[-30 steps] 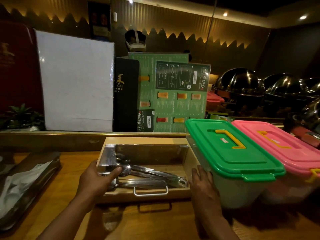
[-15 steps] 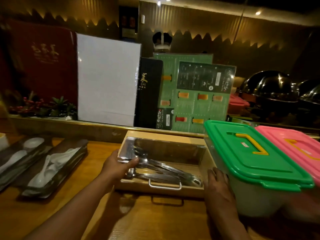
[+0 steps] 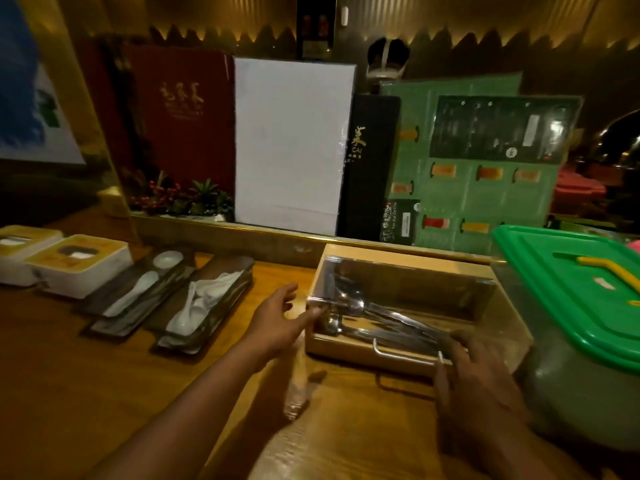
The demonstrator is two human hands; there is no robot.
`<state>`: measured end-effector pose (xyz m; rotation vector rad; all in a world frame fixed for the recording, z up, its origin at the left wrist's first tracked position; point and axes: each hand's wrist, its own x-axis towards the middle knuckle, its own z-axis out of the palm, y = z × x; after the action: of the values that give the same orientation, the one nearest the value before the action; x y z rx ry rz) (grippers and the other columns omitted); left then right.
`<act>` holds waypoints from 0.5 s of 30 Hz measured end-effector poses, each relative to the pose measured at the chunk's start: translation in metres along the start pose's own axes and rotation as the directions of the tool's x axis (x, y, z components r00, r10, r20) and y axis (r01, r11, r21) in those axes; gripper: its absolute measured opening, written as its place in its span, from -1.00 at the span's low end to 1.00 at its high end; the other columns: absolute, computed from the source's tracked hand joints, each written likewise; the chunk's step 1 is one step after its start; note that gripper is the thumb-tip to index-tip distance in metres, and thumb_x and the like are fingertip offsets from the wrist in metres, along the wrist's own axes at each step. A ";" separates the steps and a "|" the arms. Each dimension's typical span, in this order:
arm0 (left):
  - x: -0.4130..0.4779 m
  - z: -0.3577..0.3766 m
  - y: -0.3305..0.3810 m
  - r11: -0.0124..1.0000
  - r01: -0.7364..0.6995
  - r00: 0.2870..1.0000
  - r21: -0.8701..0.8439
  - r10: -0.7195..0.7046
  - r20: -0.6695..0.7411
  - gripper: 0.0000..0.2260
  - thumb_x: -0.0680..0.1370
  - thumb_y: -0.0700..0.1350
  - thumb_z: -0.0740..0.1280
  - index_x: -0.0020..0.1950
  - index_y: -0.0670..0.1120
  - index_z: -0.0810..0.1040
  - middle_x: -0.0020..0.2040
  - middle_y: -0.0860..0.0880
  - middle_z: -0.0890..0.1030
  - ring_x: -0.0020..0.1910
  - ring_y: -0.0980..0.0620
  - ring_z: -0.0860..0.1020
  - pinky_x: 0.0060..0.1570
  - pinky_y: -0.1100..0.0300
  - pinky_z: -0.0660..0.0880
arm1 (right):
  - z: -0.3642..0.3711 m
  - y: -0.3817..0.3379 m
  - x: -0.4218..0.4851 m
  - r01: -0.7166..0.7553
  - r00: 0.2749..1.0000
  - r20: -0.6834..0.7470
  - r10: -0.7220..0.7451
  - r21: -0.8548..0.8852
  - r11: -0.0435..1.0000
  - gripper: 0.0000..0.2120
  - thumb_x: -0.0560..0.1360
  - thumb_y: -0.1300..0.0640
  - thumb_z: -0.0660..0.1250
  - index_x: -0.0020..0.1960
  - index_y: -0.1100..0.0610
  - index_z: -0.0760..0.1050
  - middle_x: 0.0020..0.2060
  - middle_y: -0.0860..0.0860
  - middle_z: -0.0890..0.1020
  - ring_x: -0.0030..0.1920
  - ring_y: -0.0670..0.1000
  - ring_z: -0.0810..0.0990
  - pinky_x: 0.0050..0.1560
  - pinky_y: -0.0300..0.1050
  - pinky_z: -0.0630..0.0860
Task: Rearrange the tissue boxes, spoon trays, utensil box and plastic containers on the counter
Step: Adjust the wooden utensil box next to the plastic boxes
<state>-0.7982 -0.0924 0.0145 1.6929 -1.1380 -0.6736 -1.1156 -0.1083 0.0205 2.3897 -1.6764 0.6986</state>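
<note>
The wooden utensil box point(image 3: 408, 261) with a clear lid and metal utensils point(image 3: 391, 320) sits mid-counter. My left hand point(image 3: 277, 320) hovers at its left end, fingers apart, thumb tip just touching the corner. Blurred, my right hand point(image 3: 474, 382) lies with spread fingers over the box's front right corner by the metal handle. A green-lidded plastic container point(image 3: 571, 289) stands against the box's right side. Two dark spoon trays point(image 3: 138, 296) point(image 3: 204, 306) with white spoons lie to the left. Beyond them are two white and yellow tissue boxes point(image 3: 78, 265) point(image 3: 24, 247).
A raised gold-edged ledge point(image 3: 225, 230) runs behind the counter. On it stand upright menus, a white board point(image 3: 291, 140) and a small plant point(image 3: 194, 199). A sliver of the pink lid point(image 3: 635, 245) shows at the far right. Bare wooden counter point(image 3: 104, 393) lies in front of me.
My view has swung left, bringing the spoon trays and tissue boxes into sight. My left hand has let go of the box's left end. My right hand has shifted to its front corner.
</note>
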 end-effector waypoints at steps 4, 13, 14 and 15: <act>-0.005 -0.064 -0.019 0.994 -0.078 0.997 0.083 0.077 0.008 -0.37 0.48 0.06 0.54 0.51 0.12 0.39 0.45 0.07 0.48 0.42 0.06 0.44 0.32 -0.04 0.51 | 0.016 -0.074 0.003 0.153 0.988 0.011 -0.155 0.116 0.981 -0.54 0.30 0.14 0.58 0.17 0.12 0.60 0.09 0.10 0.63 0.09 0.12 0.56 -0.03 0.06 0.60; 0.017 -0.233 -0.099 0.907 -0.199 0.974 0.371 0.224 -0.024 -0.55 0.54 -0.06 0.46 0.40 0.16 0.49 0.39 0.03 0.54 0.27 0.11 0.48 0.13 0.15 0.51 | 0.094 -0.291 0.020 0.066 0.937 0.260 -0.234 0.525 0.849 -0.29 0.48 -0.31 0.30 0.52 -0.25 0.07 0.54 -0.19 0.01 0.44 -0.03 0.27 0.30 -0.07 0.43; 0.018 -0.244 -0.108 0.893 -0.200 0.974 0.403 0.227 -0.020 -0.56 0.54 -0.07 0.46 0.40 0.13 0.50 0.38 0.03 0.54 0.28 0.09 0.48 0.15 0.13 0.50 | 0.104 -0.313 0.021 0.054 0.933 0.275 -0.233 0.533 0.844 -0.23 0.46 -0.31 0.32 0.53 -0.28 0.00 0.56 -0.21 -0.08 0.48 -0.01 0.22 0.33 -0.01 0.42; 0.020 -0.254 -0.116 0.889 -0.189 0.977 0.416 0.214 -0.014 -0.57 0.54 -0.07 0.46 0.40 0.10 0.51 0.38 0.03 0.54 0.28 0.07 0.49 0.15 0.12 0.49 | 0.113 -0.332 0.022 0.042 0.930 0.290 -0.226 0.527 0.849 -0.18 0.44 -0.30 0.35 0.53 -0.29 -0.04 0.57 -0.21 -0.14 0.51 0.01 0.16 0.36 0.02 0.40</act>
<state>-0.5362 0.0051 0.0096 1.8916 -1.4658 -0.2565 -0.7722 -0.0458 -0.0203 3.1337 -1.5539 0.8305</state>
